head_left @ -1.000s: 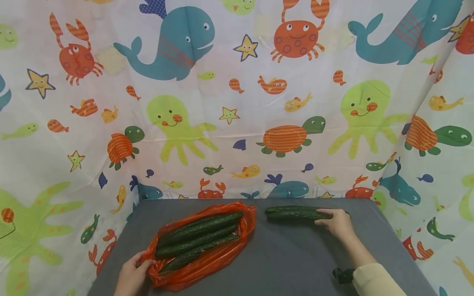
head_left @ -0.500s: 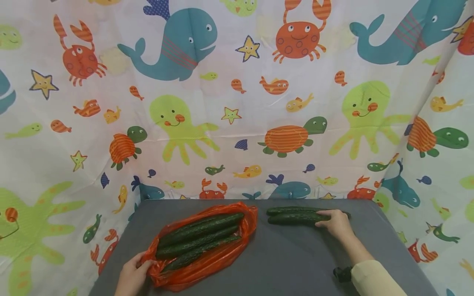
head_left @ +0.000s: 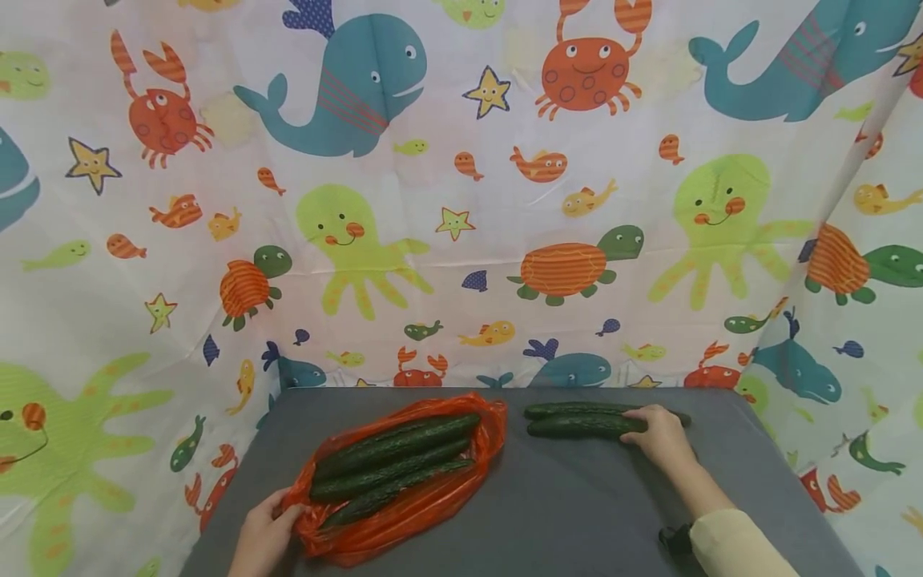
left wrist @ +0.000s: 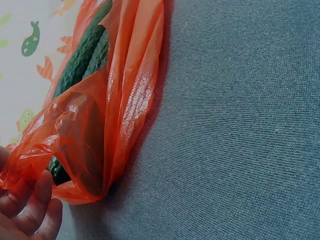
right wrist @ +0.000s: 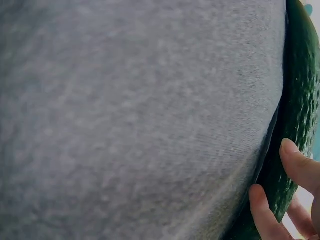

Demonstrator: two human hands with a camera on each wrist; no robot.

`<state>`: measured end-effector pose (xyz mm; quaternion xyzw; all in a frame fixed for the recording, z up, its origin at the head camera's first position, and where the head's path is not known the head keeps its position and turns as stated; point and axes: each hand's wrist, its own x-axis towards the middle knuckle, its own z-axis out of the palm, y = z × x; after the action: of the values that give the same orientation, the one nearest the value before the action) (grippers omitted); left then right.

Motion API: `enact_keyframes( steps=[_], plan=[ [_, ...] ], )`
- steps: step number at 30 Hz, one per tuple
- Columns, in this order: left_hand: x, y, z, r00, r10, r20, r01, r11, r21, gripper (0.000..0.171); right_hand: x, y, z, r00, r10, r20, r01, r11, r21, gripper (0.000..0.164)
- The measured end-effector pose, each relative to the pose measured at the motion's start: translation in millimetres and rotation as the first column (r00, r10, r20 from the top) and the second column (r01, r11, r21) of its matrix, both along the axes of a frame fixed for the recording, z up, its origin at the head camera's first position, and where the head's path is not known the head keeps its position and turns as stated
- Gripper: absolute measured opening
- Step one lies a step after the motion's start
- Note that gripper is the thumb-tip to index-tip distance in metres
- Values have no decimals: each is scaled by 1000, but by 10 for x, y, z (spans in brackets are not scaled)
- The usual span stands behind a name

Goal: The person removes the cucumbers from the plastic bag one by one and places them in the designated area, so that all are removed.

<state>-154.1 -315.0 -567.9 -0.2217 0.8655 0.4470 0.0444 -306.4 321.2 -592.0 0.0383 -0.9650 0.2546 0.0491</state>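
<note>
In the head view, an orange plastic bag (head_left: 433, 513) lies on its side at the left with several dark green cucumbers (head_left: 400, 445) inside. My left hand (head_left: 264, 535) pinches the bag's near left end; in the left wrist view its fingertips bunch the thin plastic beside the mouth. At the back right, two cucumbers lie side by side on the table. My right hand (head_left: 662, 439) grips the front cucumber (head_left: 577, 426) near its right end, with the rear cucumber (head_left: 558, 409) just behind. In the right wrist view, thumb and fingers lie around the bumpy cucumber (right wrist: 300, 90).
The grey cloth-covered table (head_left: 562, 497) ends at the back against a white curtain (head_left: 461, 344) printed with sea animals, which also encloses both sides. A dark wrist device (head_left: 675, 539) sits by the cream right sleeve (head_left: 739, 545).
The whole head view has drifted slightly, with the scene now a little further right. Both hands, the bag and the cucumbers keep their places relative to one another.
</note>
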Motion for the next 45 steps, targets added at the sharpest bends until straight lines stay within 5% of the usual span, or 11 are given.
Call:
enact_keyframes(
  steps=[17,30,37,45],
  plan=[
    [-8,-2,52,1000,-1,21,0,1000,24,48,142,-107,216,997,-65,30,64,998,14,58],
    [-34,14,53,1000,-23,5,23,1000,16,49,165,-299,422,998,7,66,11,964,-265,66],
    [-29,-6,46,1000,-26,-1,26,999,23,46,210,-485,551,997,35,67,-5,910,-414,63],
    [-32,-21,43,1000,-13,15,13,1000,29,52,222,-769,637,997,82,-5,-76,891,-448,63]
  ],
)
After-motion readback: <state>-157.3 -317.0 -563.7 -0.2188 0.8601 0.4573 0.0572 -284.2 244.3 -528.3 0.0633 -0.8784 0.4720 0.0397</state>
